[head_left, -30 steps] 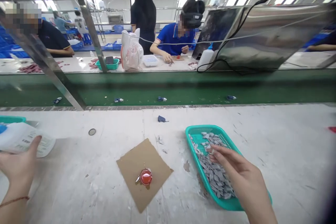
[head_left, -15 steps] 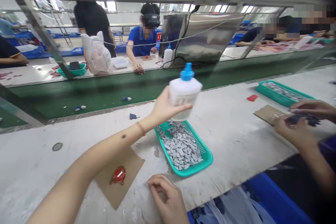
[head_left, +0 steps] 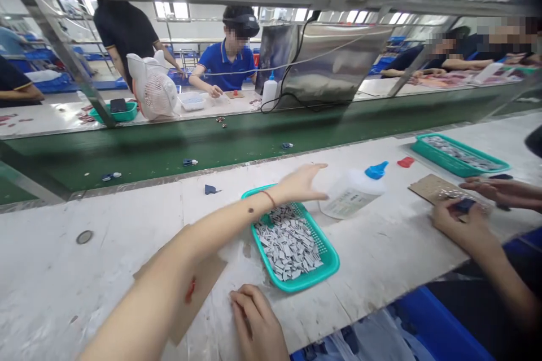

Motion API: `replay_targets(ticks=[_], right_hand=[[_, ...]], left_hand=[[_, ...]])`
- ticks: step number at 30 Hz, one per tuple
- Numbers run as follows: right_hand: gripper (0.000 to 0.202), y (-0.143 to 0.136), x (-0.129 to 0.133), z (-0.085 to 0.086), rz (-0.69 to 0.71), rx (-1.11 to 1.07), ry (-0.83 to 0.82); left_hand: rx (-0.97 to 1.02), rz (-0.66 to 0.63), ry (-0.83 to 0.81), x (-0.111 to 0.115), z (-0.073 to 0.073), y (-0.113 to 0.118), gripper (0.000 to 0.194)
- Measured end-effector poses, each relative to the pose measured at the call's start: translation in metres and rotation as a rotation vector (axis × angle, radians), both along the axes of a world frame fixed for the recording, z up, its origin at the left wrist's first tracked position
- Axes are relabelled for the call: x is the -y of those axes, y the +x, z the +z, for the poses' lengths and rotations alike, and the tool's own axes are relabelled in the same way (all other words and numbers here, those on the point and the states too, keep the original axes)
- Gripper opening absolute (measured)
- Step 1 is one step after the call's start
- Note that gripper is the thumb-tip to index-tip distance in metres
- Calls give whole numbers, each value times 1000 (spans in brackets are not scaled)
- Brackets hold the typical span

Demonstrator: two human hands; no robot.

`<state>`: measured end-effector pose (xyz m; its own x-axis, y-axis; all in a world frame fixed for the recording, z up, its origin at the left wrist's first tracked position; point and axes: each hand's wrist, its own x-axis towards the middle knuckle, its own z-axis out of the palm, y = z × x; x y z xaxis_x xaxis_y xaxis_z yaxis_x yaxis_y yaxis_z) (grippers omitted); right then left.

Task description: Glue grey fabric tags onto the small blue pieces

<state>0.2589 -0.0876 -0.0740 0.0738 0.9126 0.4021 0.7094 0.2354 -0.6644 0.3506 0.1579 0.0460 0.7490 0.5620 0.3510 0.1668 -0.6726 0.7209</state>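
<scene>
My left hand (head_left: 302,183) reaches out over the far end of a green basket (head_left: 292,285), thumb and fingers spread and holding nothing. Just beyond its fingertips is a white glue bottle (head_left: 351,197) with a blue cap, tilted to the right and slightly blurred. Small grey-white pieces (head_left: 290,245) fill much of the basket. My right hand (head_left: 258,321) rests at the table's front edge, fingers curled together; whatever they may hold is hidden. Under my left forearm lies a brown board (head_left: 203,287) with a red blob (head_left: 190,290), partly covered by the arm.
A co-worker's hands (head_left: 461,220) handle a dark piece at right, beside another green basket (head_left: 461,166) and a red piece (head_left: 405,162). Behind runs a green conveyor belt (head_left: 237,144) with small dark parts. A metal post (head_left: 59,51) stands left; a blue bin (head_left: 440,321) sits below the edge.
My left hand has let go of the bottle, which moved from upright in the grip to tilted at the right. That hand moved right and opened. The right hand stays nearly in place.
</scene>
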Motion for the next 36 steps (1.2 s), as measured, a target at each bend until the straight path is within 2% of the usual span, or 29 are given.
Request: replay_targets(ticks=[2,3,6,9,12,15,18,20,23,26,29,31,33,36], right_hand=[[25,4,2,-2,33,81,-5],[26,6,2,-2,52,110,-20],[25,9,0,4,88,144,-89],[23,9,-9,14,86,151,-138],[23,8,-20,29,92,132,-200],[19,6,-31,47,127,33,-276],[14,0,-42,65,134,-81,-294],[16,-9,-51,76,126,-118,-291],[18,-26,-64,90,153,-115,-292],[16,-43,-72,99,216,-72,-289],[15,-55,-75,102,259,4,-281],[16,-60,-76,101,280,64,-278],[18,-63,-76,98,298,111,-282],[20,-67,-75,94,298,156,-298]], left_hand=[[-31,140,22,-34,8,-51,39],[-52,243,19,-52,9,-81,33],[-122,577,-28,-98,1,-175,33],[-170,780,-113,-122,-18,-253,25],[-133,852,-218,-128,-34,-296,27],[17,861,-340,-125,-40,-311,32],[236,827,-499,-109,-40,-319,22],[369,767,-612,-85,-41,-328,17],[487,670,-766,-34,-44,-344,15],[550,570,-959,23,-49,-358,27],[542,497,-1089,68,-55,-365,36],[502,478,-1112,89,-58,-366,44],[478,465,-1126,102,-59,-366,43],[453,454,-1154,112,-57,-366,32]])
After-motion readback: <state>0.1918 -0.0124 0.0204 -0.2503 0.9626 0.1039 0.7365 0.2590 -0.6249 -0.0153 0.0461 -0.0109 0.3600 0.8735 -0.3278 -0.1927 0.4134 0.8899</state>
